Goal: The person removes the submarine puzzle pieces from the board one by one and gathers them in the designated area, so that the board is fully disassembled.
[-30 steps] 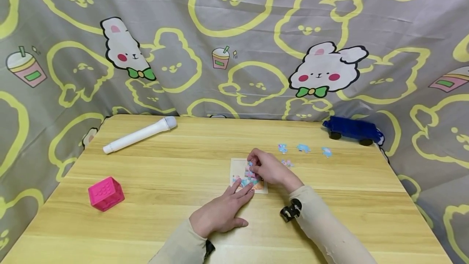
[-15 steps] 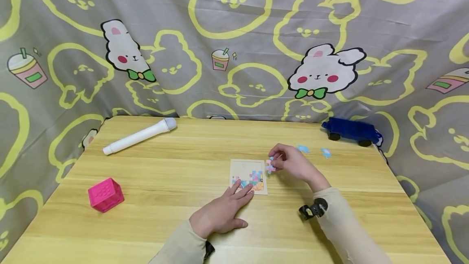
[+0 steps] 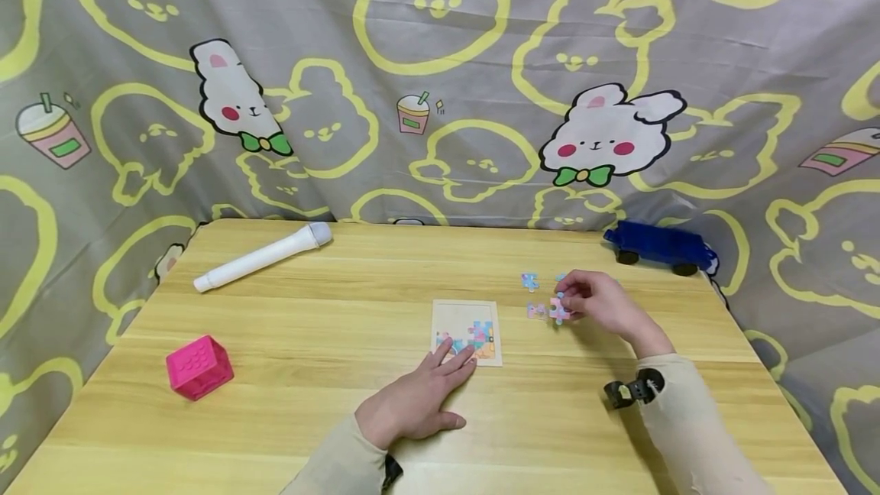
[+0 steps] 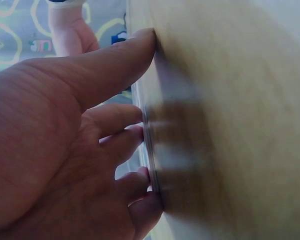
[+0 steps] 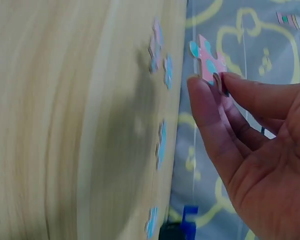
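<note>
My right hand (image 3: 608, 312) pinches a pink and blue jigsaw piece (image 3: 558, 308) between thumb and fingertips. In the right wrist view that puzzle piece (image 5: 209, 61) is held up off the table. My left hand (image 3: 415, 397) lies with spread, straight fingers across the lower edge of a small puzzle board (image 3: 464, 312). Joined pieces (image 3: 482, 331) fill the board's lower part, partly hidden under the fingers; bare backing shows above. Loose on the table near the right hand are a pink piece (image 3: 535, 311) and a blue piece (image 3: 529, 281).
More blue pieces (image 5: 161, 145) lie farther right, mostly hidden by the right hand in the head view. A dark blue toy vehicle (image 3: 660, 245) stands at the back right. A white microphone-shaped stick (image 3: 261, 257) and a pink block (image 3: 200, 367) are on the left. A patterned curtain (image 3: 474, 197) hangs behind.
My right hand has lifted the pink and blue jigsaw piece away from the board and carried it right, over to the loose pieces. The left hand has stayed in place.
</note>
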The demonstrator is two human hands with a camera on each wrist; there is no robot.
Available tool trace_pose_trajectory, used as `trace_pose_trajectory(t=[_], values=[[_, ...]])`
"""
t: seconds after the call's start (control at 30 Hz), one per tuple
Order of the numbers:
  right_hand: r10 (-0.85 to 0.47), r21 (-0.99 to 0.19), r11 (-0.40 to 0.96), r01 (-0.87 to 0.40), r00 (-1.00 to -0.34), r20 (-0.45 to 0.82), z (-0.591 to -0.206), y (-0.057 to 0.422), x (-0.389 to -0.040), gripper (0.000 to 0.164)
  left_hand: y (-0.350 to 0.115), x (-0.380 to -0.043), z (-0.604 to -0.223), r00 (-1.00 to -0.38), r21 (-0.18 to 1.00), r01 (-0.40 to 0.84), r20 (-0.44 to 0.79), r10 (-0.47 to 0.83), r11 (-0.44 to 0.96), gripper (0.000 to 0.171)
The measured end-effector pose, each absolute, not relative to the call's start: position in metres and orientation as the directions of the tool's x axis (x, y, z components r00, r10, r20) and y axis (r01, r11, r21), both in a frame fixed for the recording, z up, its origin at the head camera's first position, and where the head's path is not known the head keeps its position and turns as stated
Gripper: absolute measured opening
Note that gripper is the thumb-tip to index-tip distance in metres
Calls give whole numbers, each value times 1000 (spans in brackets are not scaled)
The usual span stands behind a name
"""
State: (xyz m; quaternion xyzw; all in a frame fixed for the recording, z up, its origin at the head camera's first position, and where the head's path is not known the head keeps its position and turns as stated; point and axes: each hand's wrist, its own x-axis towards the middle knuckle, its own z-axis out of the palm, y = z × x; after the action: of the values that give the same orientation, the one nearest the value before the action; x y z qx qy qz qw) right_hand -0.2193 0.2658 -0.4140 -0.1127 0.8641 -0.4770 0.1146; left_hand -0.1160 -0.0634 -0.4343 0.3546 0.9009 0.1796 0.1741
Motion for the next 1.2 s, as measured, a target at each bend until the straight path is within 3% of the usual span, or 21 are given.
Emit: trace_pose_trajectory(t=[0.27,0.47,1.03,1.2], values=[[-263,-829,559,8,-946,-187,-425,290,-221,16,-63,-116,-437,-696,454,559,-197,690,694,76],[-260,-810,587,9,-945,-199,-433,294,-224,14,-63,-117,-437,-697,450,556,-205,687,699,76],[-211,-640,759,-123,-975,-63,-432,291,-223,22,-63,-116,-437,-700,456,544,-217,681,705,76],[-205,-640,755,-145,-979,-20,-420,277,-216,24,-64,-116,-437,-700,449,553,-206,684,702,76]])
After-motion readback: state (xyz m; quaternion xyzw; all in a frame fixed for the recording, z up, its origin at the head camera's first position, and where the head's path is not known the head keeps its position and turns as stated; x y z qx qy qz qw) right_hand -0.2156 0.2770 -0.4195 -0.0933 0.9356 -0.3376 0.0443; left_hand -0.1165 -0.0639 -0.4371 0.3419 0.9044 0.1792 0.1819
